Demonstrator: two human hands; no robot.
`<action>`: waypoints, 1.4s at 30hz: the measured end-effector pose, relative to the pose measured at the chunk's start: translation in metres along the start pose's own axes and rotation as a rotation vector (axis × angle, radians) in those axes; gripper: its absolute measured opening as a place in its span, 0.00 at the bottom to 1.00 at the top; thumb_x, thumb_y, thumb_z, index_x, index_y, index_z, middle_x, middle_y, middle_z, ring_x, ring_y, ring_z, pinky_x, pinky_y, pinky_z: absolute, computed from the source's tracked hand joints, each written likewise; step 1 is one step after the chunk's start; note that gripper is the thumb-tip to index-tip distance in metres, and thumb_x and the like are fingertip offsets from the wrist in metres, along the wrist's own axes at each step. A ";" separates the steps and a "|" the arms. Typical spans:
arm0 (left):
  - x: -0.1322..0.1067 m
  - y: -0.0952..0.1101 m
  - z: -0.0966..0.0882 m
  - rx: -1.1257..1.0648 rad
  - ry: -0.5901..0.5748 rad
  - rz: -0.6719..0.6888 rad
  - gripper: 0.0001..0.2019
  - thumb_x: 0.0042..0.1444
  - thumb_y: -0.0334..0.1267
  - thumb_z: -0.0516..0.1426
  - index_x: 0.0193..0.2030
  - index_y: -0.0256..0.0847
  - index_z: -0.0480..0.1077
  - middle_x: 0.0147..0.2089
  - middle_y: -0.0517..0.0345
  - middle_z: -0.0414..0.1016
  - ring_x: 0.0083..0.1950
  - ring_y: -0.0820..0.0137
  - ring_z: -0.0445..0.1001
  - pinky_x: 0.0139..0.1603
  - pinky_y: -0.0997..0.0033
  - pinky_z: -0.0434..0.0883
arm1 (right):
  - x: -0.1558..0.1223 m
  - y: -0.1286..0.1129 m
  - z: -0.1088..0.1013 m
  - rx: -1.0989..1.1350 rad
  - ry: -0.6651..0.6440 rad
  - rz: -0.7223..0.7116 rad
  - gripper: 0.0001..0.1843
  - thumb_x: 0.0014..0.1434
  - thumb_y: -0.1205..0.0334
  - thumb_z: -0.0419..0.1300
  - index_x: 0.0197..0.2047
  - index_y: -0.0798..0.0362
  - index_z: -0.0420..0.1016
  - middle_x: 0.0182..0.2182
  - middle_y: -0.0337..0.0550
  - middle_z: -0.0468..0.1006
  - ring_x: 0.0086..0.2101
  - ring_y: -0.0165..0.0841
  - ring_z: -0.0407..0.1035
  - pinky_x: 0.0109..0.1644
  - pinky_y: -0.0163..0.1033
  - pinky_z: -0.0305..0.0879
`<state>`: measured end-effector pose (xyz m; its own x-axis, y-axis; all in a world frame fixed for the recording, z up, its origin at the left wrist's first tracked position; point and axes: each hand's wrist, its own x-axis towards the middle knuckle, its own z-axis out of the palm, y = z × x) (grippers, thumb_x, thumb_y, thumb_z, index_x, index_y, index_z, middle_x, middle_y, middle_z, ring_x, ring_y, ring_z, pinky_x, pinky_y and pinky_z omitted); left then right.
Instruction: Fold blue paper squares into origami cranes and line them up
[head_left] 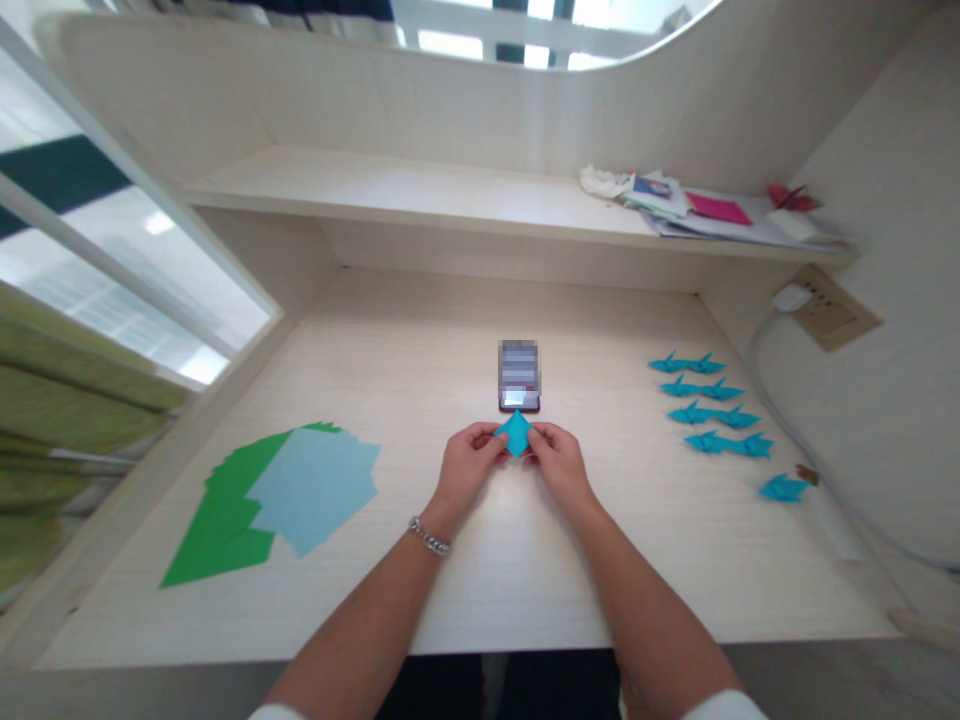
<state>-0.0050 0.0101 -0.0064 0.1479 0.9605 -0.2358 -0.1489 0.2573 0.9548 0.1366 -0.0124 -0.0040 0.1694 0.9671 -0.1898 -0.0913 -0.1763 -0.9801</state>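
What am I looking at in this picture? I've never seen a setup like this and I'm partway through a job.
There is no machine here: these are a person's bare hands. The one picture comes from a camera worn on the head, looking forward and down, so the left hand appears on the left and the right hand on the right. Between them, their fingers hold a small blue paper diamond by its sides.

They work over a pale desk. Just beyond the paper lies a phone, its screen blurred. At left, pale blue sheets partly cover green sheets. At right are blue folded figures. Behind, a shelf carries papers.
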 end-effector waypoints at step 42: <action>-0.006 0.006 0.007 -0.198 0.000 -0.088 0.15 0.45 0.45 0.64 0.32 0.33 0.72 0.32 0.54 0.74 0.31 0.71 0.73 0.29 0.72 0.75 | -0.013 -0.007 0.000 -0.473 0.096 -0.416 0.09 0.58 0.63 0.52 0.37 0.52 0.73 0.33 0.42 0.77 0.34 0.35 0.71 0.40 0.38 0.66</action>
<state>-0.0002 0.0056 0.0020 0.1683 0.9336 -0.3164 -0.3246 0.3555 0.8765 0.1346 -0.0233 0.0053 0.1869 0.9551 0.2297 0.4410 0.1274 -0.8884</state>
